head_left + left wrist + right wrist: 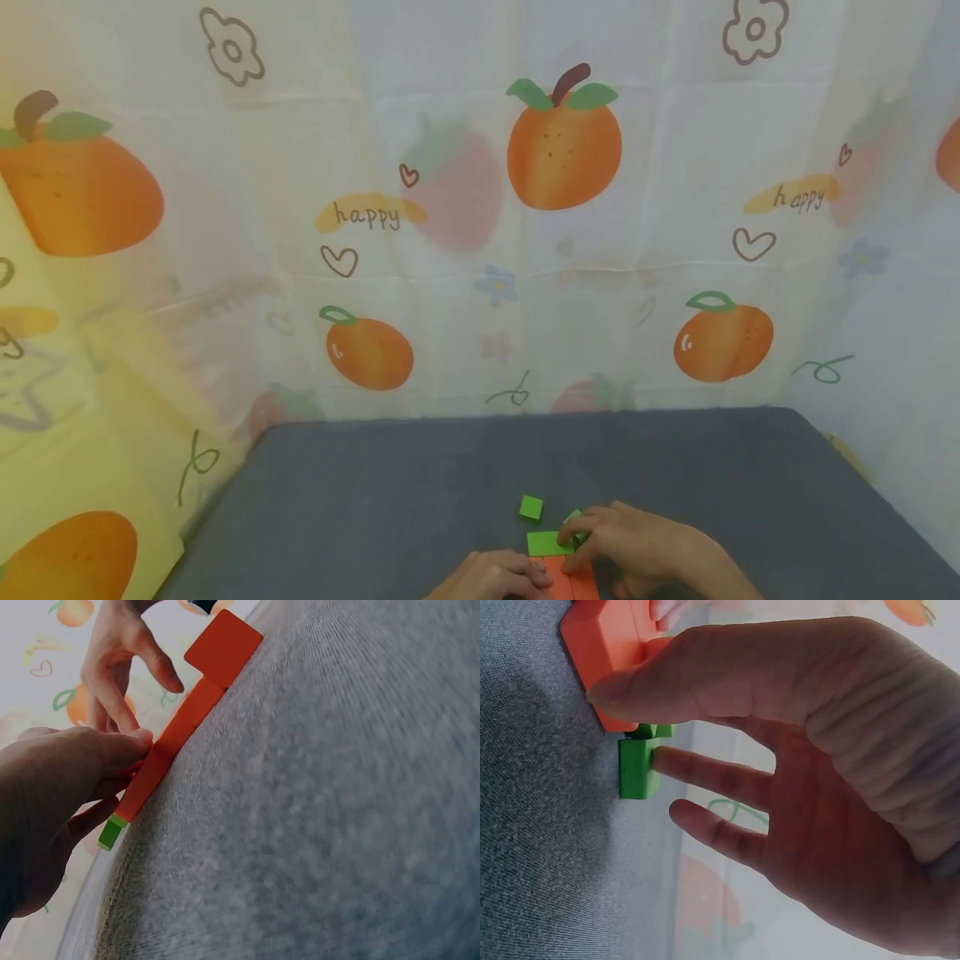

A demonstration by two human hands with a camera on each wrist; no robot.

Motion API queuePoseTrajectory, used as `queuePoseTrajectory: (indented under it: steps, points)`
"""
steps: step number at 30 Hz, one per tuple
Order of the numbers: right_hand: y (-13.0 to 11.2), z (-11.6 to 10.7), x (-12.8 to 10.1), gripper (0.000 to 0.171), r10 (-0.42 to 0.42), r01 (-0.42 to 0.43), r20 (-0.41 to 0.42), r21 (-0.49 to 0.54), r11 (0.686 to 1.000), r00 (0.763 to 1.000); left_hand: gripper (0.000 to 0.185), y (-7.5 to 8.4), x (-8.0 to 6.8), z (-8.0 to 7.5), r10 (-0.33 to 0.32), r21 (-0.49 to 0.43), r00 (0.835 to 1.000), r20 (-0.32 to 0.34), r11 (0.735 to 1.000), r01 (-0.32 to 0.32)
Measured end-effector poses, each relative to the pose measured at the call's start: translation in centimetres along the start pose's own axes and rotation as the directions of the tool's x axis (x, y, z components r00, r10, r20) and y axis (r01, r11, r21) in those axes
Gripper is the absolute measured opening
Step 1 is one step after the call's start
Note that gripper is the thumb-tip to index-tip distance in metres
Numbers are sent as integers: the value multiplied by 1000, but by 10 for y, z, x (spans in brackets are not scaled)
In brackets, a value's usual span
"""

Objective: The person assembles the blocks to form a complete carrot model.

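Several orange blocks [557, 573] lie side by side on the grey table, with green blocks [543, 544] along their far edge. My left hand [491, 577] rests against the left side of the orange blocks; in the left wrist view its thumb and fingertips touch the row. From the right, my right hand [637, 542] reaches over the blocks. In the right wrist view, its thumb lies at an orange block [600, 634] and one fairly straight finger touches a green block [636, 771]. Some blocks are partly hidden under the hands.
A loose green cube [531, 507] sits just beyond the blocks. At the near end of the row, an orange block [223, 649] shows a square face in the left wrist view. The dark grey table [375, 483] meets a fruit-printed cloth [465, 333] at its back and left.
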State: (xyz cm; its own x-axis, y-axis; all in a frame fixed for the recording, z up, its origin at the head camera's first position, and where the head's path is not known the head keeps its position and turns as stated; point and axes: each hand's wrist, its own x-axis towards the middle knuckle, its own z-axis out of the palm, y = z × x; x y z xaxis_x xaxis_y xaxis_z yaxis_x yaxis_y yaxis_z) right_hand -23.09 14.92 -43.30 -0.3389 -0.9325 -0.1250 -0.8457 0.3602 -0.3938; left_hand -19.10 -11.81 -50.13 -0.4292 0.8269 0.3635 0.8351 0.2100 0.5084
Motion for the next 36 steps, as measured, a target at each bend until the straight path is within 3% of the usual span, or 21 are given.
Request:
queuePoseTrajectory:
  steps: [5,9,11,13,16,19,21,25,28,34,36]
  points:
    - [-4,-1,-2,63,45,-45,6,28,999,999,28,5,2,-4,16,44,1000,13,999,-17]
    - [-4,1,-2,57,42,-42,-3,54,998,999,21,4,13,-14,88,142,995,-46,987,-81]
    - [-4,0,-2,53,64,-65,4,98,993,998,17,-3,24,-24,88,229,992,-86,971,-66]
    - [-4,-1,-2,50,87,-88,16,110,990,996,19,-15,35,-36,47,317,995,-89,948,-17]
    - [-4,-2,-1,51,112,-115,34,111,987,993,41,-34,47,-53,-37,406,998,44,914,17]
    - [-5,-2,0,52,110,-113,36,74,991,993,65,-48,52,-62,-103,432,967,234,902,-8]
    - [-6,-3,1,53,105,-107,38,72,992,994,63,-53,52,-65,-141,463,948,285,886,-7]
    - [-5,-3,1,55,58,-58,25,25,998,998,36,-56,48,-68,-207,582,955,211,812,47]
    - [-4,-3,-1,54,31,-31,14,-4,1000,999,37,-58,46,-66,-223,602,960,168,795,80]
    - [-1,-1,-2,52,13,-13,13,-12,1000,1000,36,-56,41,-65,-264,560,951,163,818,131]
    - [-1,-1,-2,54,1,-1,12,-28,1000,1000,33,-54,40,-64,-247,539,958,148,832,131]
